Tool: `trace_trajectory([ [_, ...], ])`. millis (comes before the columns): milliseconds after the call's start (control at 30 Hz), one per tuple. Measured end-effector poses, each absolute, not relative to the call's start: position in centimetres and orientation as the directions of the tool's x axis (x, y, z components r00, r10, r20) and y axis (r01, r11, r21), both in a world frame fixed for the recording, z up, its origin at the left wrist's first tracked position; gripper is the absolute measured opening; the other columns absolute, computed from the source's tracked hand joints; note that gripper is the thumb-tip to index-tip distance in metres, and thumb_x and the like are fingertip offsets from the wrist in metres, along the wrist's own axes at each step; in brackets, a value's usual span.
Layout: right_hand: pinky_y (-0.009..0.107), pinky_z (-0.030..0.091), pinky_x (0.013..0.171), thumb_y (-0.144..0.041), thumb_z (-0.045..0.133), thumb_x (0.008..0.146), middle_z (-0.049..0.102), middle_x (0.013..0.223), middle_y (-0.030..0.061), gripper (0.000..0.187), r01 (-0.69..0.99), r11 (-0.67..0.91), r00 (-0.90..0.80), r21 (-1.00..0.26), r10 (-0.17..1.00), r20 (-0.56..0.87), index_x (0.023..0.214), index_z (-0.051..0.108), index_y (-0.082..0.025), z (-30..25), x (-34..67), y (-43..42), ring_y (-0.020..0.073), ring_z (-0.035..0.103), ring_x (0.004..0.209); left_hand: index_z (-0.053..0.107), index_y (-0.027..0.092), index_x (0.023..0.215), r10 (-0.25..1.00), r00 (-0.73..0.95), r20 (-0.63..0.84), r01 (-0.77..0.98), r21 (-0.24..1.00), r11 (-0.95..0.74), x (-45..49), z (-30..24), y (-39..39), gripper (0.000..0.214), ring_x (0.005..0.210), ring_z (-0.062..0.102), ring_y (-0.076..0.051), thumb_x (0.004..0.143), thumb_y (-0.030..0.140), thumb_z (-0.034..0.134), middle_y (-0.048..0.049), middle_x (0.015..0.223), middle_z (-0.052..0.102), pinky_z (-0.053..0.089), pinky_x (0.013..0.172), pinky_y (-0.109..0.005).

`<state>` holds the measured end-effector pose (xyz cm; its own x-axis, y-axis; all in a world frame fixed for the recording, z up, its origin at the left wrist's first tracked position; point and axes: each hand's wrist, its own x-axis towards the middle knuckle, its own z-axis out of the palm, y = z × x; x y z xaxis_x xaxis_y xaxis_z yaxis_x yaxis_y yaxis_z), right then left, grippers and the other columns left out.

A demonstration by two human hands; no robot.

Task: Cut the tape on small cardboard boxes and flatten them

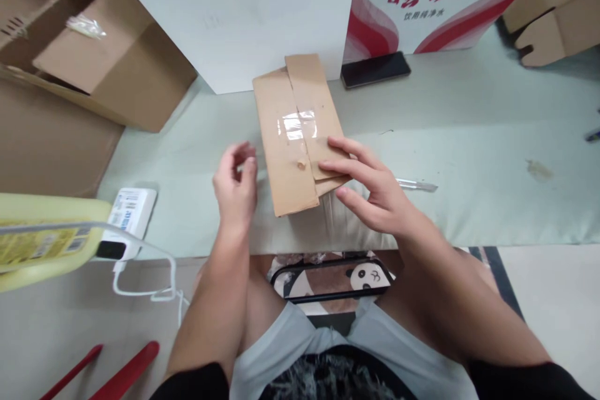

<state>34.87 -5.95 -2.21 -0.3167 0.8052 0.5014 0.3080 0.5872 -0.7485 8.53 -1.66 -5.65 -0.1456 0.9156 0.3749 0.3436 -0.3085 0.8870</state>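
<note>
A small flat brown cardboard package (285,150) lies on the pale green table (469,137), its flaps overlapped and a strip of clear tape (297,125) across the seam. My right hand (370,184) rests on its near right corner, fingers stretched flat on the flap. Just left of the package, my left hand (237,184) hovers with fingers curled and thumb near fingertips; what it pinches, if anything, is too small to name. A thin silver knife or blade (417,185) lies on the table behind my right hand.
A black phone (375,69) lies behind the package by a white box (244,12) and a red-and-white printed carton (445,0). Open brown cartons stand at the left (107,62) and far right (553,19). A white power bank (129,219) with cable and a yellow bottle (42,237) sit near left.
</note>
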Motion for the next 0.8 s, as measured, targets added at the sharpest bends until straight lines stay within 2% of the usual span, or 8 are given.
trace_trajectory([
  [100,0.051,0.038,0.127,-0.031,0.059,0.098,0.049,0.159,0.0149,0.040,0.325,0.631,-0.389,-0.704,0.768,0.509,0.138,0.062,-0.024,-2.4,34.1,-6.0,0.0256,0.045,0.152,0.064,0.038,0.132,0.816,-0.031,0.577,0.262,0.793,-0.550,9.4,-4.2,-2.3,0.059,0.143,0.054,-0.033,0.091,0.077,0.047,-0.0065,0.145,0.063,0.048,0.116,-0.055],
  [200,0.052,0.042,0.124,-0.037,0.060,0.096,0.040,0.166,0.0144,0.053,0.375,0.610,-0.373,-0.698,0.788,0.489,0.147,0.052,-0.026,-2.7,34.0,-5.9,0.0276,0.039,0.155,0.068,0.039,0.128,0.714,0.250,0.654,0.333,0.635,-0.697,10.1,-3.7,-2.7,0.047,0.140,0.056,-0.031,0.099,0.065,0.042,-0.0034,0.139,0.065,0.026,0.131,-0.059],
  [333,0.053,0.055,0.103,-0.033,0.057,0.089,0.058,0.147,0.0165,0.055,0.631,0.259,-0.043,-0.731,0.953,0.301,0.143,0.053,-0.023,-3.0,35.8,-5.3,0.0324,0.062,0.128,0.068,0.036,0.127,0.710,0.262,0.654,0.409,0.591,-0.695,9.8,-4.0,-2.8,0.042,0.138,0.056,-0.029,0.099,0.055,0.043,-0.0030,0.139,0.064,0.022,0.133,-0.060],
  [433,0.058,0.054,0.097,-0.025,0.056,0.085,0.068,0.128,0.0187,0.045,0.878,-0.087,0.105,-0.471,0.994,0.012,0.128,0.065,-0.018,-3.2,37.7,-4.9,0.0381,0.066,0.115,0.069,0.036,0.125,0.715,0.239,0.657,0.380,0.614,-0.692,9.5,-4.2,-2.8,0.042,0.137,0.056,-0.029,0.098,0.056,0.044,-0.0027,0.139,0.064,0.022,0.133,-0.060],
  [500,0.056,0.055,0.092,-0.027,0.059,0.084,0.069,0.126,0.0190,0.044,0.945,-0.137,0.096,-0.297,0.984,-0.150,0.127,0.067,-0.019,-3.3,38.5,-4.6,0.0397,0.065,0.114,0.070,0.035,0.123,0.730,0.229,0.644,0.386,0.628,-0.676,9.5,-4.2,-2.8,0.043,0.137,0.056,-0.030,0.098,0.059,0.045,-0.0034,0.138,0.064,0.021,0.133,-0.060],
  [600,0.042,0.053,0.077,-0.026,0.061,0.085,0.076,0.111,0.0117,0.042,0.957,-0.143,0.073,-0.254,0.962,-0.264,0.126,0.066,-0.022,-3.6,38.9,-4.4,0.0315,0.069,0.098,0.071,0.033,0.120,0.746,0.230,0.625,0.405,0.636,-0.657,9.6,-4.1,-2.9,0.045,0.138,0.056,-0.031,0.097,0.061,0.044,-0.0041,0.137,0.065,0.019,0.133,-0.061],
  [700,0.036,0.045,0.063,-0.024,0.059,0.086,0.076,0.092,0.0079,0.019,0.947,-0.170,0.093,-0.273,0.957,-0.273,0.103,0.070,-0.024,-3.4,39.1,-4.1,0.0263,0.067,0.080,0.069,0.034,0.125,0.717,0.258,0.647,0.395,0.607,-0.690,9.9,-3.9,-3.0,0.043,0.139,0.055,-0.030,0.099,0.055,0.043,-0.0036,0.138,0.065,0.019,0.133,-0.061],
  [800,0.037,0.044,0.064,-0.029,0.061,0.088,0.070,0.081,0.0068,0.010,0.890,-0.135,0.141,-0.436,0.990,-0.018,0.079,0.062,-0.024,-2.0,39.2,-4.3,0.0232,0.062,0.072,0.067,0.034,0.130,0.653,0.279,0.704,0.434,0.515,-0.739,10.8,-3.6,-3.7,0.043,0.138,0.056,-0.031,0.101,0.047,0.038,-0.0050,0.137,0.066,0.024,0.130,-0.061],
])
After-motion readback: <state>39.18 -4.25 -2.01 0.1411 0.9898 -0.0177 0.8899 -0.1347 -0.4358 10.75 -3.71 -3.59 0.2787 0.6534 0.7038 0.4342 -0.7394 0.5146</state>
